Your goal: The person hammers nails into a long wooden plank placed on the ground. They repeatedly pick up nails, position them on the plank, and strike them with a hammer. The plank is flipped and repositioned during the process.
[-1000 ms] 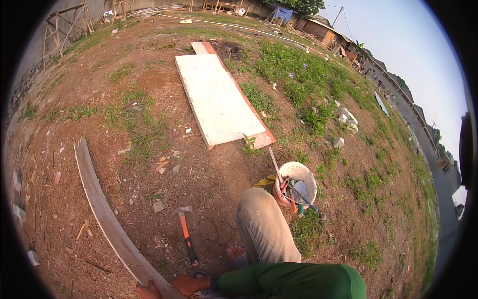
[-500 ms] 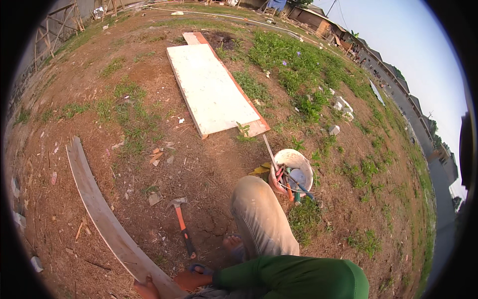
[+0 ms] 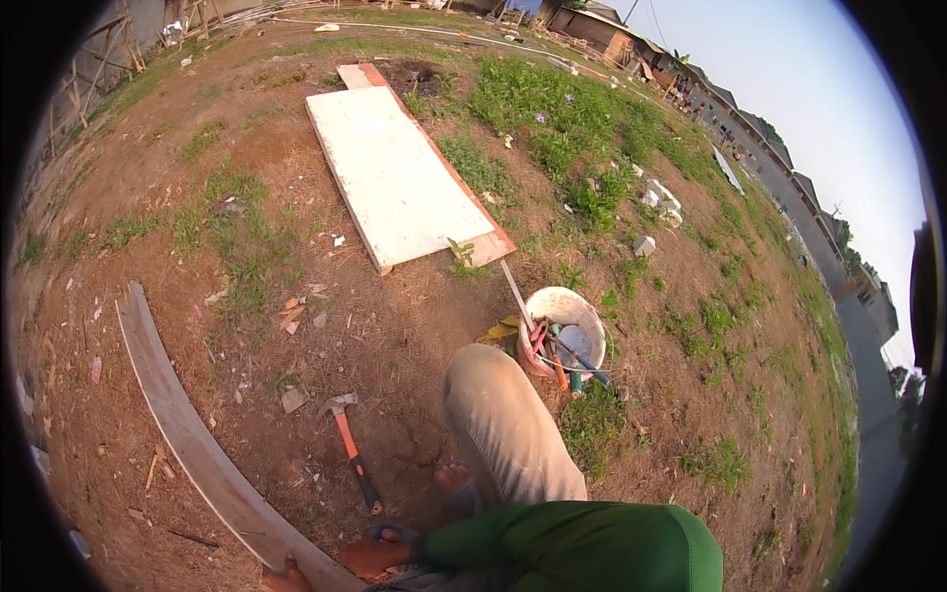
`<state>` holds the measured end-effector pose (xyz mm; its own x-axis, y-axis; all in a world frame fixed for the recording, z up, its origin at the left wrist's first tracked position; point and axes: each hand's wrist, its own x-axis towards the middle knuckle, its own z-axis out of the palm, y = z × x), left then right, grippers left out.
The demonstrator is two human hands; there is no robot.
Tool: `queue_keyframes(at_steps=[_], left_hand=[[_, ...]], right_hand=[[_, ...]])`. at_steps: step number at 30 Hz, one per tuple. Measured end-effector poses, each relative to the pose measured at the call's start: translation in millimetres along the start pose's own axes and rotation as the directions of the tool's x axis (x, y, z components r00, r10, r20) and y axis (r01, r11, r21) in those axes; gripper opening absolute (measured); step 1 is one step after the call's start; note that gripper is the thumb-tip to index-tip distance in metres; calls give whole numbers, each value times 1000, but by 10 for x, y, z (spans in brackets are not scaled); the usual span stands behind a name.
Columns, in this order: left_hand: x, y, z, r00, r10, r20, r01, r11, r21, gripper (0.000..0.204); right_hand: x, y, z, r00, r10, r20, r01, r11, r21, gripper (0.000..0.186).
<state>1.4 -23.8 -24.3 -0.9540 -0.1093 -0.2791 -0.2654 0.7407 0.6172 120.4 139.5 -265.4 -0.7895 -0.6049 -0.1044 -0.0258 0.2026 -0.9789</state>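
A long wooden plank (image 3: 202, 434), bowed by the lens, runs from the lower edge up to the left over bare soil. My left hand (image 3: 286, 576) grips its near end at the lower edge, thumb on top. My right hand (image 3: 367, 558), at the end of a green sleeve (image 3: 582, 548), is closed beside the plank's near part. A blue loop (image 3: 392, 531), perhaps a tool handle, shows at that hand; the rest of it is hidden. A claw hammer (image 3: 351, 454) with an orange and black handle lies on the soil just beyond my right hand.
My bent knee (image 3: 503, 414) rises right of the hammer. Beyond it stands a whitish bucket (image 3: 590, 314) of hand tools. A pale flat board (image 3: 385, 178) lies farther off on reddish wood. Concrete chunks (image 3: 661, 200), weeds (image 3: 552, 118) and wood scraps (image 3: 291, 314) dot the ground.
The whole view has shifted slightly, so ground objects appear farther left. Both hands stay at the plank's near end, with little visible movement. The hammer still lies on the soil.
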Motion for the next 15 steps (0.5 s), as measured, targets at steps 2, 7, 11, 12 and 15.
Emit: queue_keyframes(at_steps=[2,7,11,12,15], left_hand=[[2,-13,18,1000,19,-21,-19,999,35,71],[88,-158,85,999,27,-25,-27,999,21,74],[99,-166,100,995,60,-86,-59,998,5,80],[100,-107,75,997,12,-73,-7,998,65,80],[6,213,60,995,-86,-56,92,988,121,69]], right_hand=[[-50,-272,-107,999,42,6,-41,996,-75,68],[-112,-585,-340,995,100,-3,-100,992,-75,58],[-77,-583,-344,980,196,21,-195,980,-49,51],[-62,-613,-341,991,135,2,-134,984,-116,49],[-81,-803,-438,986,165,24,-160,977,-139,44]])
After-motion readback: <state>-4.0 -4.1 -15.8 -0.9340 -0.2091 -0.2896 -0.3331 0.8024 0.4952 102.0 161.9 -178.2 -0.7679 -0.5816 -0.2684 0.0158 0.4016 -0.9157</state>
